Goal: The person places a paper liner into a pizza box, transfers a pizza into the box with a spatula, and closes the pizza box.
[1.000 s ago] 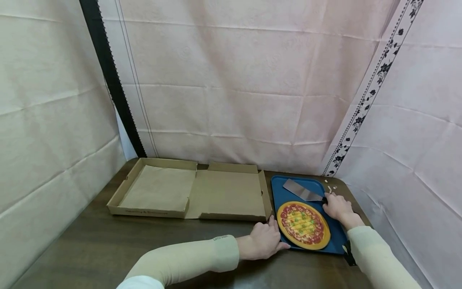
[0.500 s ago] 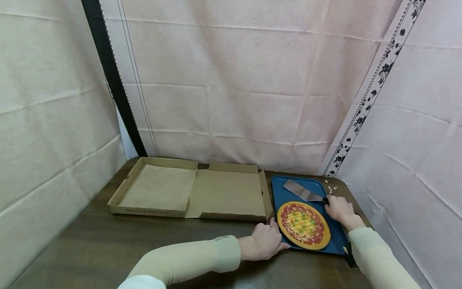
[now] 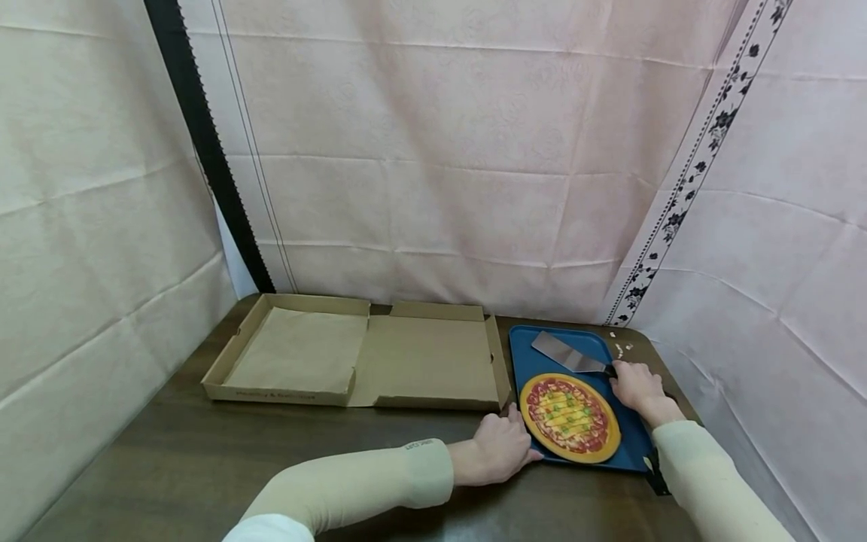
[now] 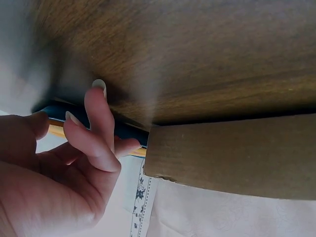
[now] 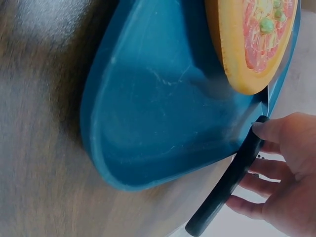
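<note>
My left hand [image 3: 497, 449] grips the near left corner of a blue tray [image 3: 631, 436], thumb [image 4: 38, 123] at the front edge and index finger along the left side. Its other fingers curl loosely beside the rim. A round pizza [image 3: 570, 418] with a thick golden crust lies on the near part of the tray. My right hand [image 3: 635, 385] holds the black handle [image 5: 224, 180] of a spatula over the tray's right edge. The spatula's wide metal blade [image 3: 564, 351] points left, behind the pizza.
An open cardboard pizza box [image 3: 433, 361] lies left of the tray, its right edge close to my left hand. Paper [image 3: 298, 352] lines its left half. Small white bits [image 3: 619, 349] lie beyond the tray. Cloth walls [image 3: 420, 165] enclose the brown table [image 3: 203, 459].
</note>
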Demonstrator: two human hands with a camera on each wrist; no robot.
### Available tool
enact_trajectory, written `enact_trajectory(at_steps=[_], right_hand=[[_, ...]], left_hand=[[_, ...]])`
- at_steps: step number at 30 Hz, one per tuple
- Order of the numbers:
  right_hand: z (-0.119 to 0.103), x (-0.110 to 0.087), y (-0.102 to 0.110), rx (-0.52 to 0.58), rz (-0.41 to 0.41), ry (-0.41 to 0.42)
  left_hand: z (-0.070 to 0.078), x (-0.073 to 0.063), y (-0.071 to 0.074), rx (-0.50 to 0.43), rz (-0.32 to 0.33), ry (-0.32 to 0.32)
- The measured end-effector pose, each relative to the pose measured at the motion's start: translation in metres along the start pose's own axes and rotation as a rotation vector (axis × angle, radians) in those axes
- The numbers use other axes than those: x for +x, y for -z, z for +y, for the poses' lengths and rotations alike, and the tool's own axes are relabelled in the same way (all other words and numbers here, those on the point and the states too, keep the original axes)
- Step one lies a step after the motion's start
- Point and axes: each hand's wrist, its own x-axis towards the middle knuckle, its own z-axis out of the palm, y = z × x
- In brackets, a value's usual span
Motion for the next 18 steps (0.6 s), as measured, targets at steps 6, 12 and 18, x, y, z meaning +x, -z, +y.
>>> enact_trajectory(at_steps=[6, 12, 18], right_hand=[[0.002, -0.001, -0.002, -0.005, 0.029, 0.022], [0.004, -0.003, -0.002, -0.015, 0.053, 0.055], [0.008, -0.006, 0.015, 0.001, 0.013, 0.084]], left_hand=[[0.001, 0.001, -0.001, 0.031, 0.04, -0.013], [0.001, 0.003, -0.002, 0.096, 0.096, -0.027], [-0.001, 0.002, -0.002, 0.106, 0.155, -0.057]])
